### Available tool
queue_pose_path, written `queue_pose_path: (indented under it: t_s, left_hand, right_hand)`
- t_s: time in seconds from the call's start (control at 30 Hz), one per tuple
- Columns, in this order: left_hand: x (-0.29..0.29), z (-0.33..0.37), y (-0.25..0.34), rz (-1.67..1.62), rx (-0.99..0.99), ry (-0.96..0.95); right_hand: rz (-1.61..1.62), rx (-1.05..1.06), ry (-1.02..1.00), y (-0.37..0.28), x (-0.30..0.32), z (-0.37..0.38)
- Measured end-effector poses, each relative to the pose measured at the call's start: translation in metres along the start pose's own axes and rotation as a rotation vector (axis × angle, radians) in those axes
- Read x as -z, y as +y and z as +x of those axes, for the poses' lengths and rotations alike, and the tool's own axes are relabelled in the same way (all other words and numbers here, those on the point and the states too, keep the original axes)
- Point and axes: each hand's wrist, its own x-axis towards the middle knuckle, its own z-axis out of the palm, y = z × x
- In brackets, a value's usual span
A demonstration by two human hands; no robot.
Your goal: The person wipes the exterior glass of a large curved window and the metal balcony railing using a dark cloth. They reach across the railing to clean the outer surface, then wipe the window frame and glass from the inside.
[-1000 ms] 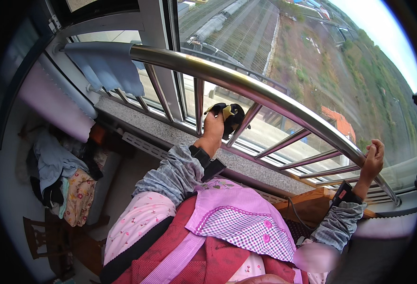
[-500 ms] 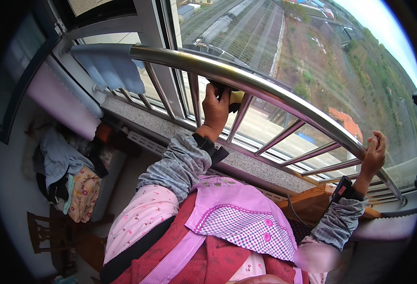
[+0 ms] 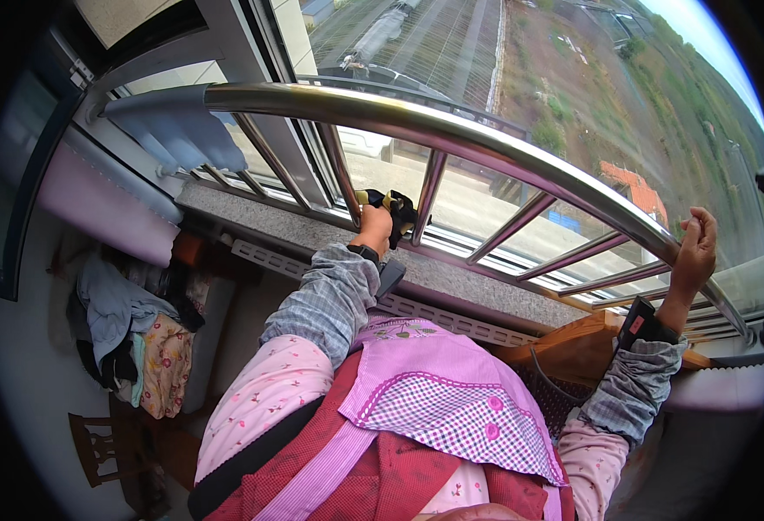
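Observation:
My left hand [image 3: 375,230] is closed around a black and yellow cloth [image 3: 399,213], low between the upright bars of a metal window railing. The cloth hangs bunched past my fingers, close above the stone sill [image 3: 451,271]. My right hand [image 3: 694,252] lies across the right part of the shiny top rail [image 3: 486,143]. Its fingers are curled beyond the rail, and whatever they may hold cannot be made out. Dark bands with small boxes circle both wrists.
Blue cloth [image 3: 169,130] drapes over the railing's left end. An inward-opened window sash [image 3: 17,208] stands at left, near a pink curtain [image 3: 104,195]. Piled clothes [image 3: 121,304] and a wooden chair [image 3: 95,447] are below. A wooden piece [image 3: 564,347] stands under the sill at right.
My left hand has moved down from just under the top rail towards the sill, bringing the cloth along. My right hand stays at the rail, slightly higher in view. The view has shifted a little.

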Motion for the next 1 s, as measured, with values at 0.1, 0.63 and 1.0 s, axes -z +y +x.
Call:
queue_pose_path:
  t_s: [0.1,0.63,1.0]
  left_hand:
    - [0.005,-0.006,0.019,-0.460,0.381,-0.379]
    - [0.020,-0.115,0.216,-0.491,-0.340,-1.230]
    - [-0.004,-0.063,0.144,0.328,-0.301,-1.430]
  right_hand:
    - [-0.010,0.019,0.007,-0.004,0.000,-0.002]
    - [-0.035,0.013,0.044,-0.010,0.002,-0.003]
    - [-0.034,-0.018,0.080,-0.020,0.001,-0.005]
